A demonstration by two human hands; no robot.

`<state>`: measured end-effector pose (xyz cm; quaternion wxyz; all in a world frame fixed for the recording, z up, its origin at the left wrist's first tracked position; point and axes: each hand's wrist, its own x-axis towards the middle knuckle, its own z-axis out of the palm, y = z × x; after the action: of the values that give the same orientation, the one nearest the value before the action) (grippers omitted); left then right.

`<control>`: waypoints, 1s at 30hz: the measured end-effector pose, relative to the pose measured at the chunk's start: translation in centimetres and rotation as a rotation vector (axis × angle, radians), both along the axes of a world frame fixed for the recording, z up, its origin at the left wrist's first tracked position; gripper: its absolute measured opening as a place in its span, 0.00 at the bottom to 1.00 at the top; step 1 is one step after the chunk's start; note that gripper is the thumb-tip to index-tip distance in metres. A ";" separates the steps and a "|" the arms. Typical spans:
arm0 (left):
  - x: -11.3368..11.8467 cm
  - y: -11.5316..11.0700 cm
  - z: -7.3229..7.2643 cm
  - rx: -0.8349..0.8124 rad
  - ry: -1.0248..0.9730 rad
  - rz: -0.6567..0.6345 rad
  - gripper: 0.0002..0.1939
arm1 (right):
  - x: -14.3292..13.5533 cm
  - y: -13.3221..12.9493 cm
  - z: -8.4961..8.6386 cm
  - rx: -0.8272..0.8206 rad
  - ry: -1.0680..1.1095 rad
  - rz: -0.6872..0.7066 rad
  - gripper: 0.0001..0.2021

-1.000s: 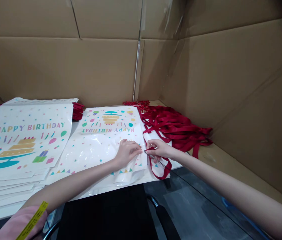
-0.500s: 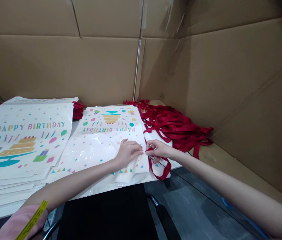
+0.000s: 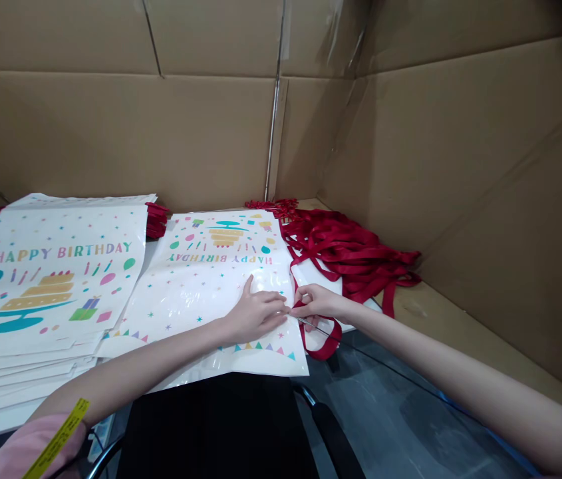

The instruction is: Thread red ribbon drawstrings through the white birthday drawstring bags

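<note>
A white birthday-print sheet (image 3: 185, 299) lies upside down before me, its right edge beside a looped red ribbon (image 3: 329, 346). My left hand (image 3: 258, 314) lies flat on this sheet near that edge, thumb spread away from the fingers. Just to its right, my right hand (image 3: 316, 303) is pinched on the red ribbon, which curls below the fingers. A thin dark cord (image 3: 385, 362) runs from between the two hands toward the lower right; what it ends in is too small to tell.
At the left is a stack of printed sheets (image 3: 56, 233) with red ribbon behind it. A heap of red ribbons (image 3: 350, 246) lies at the back right. Cardboard walls (image 3: 111, 133) stand behind and right. A black chair (image 3: 215, 426) is below the table edge.
The sheet's lower right corner has shifted right and now lies flatter, over part of the ribbon. My left hand has flattened, its thumb stretched out. My right hand has hardly moved.
</note>
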<state>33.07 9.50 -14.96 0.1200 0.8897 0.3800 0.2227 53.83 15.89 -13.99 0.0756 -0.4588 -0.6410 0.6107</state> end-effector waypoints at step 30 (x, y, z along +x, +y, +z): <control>0.5 -0.7 -0.5 0.193 0.201 0.006 0.13 | 1.7 -2.9 0.7 -0.388 -0.087 -0.413 0.12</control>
<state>33.60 8.79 -15.45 -0.0057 0.9138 0.3696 0.1684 55.53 13.01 -13.32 0.0817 -0.6112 -0.4079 0.6734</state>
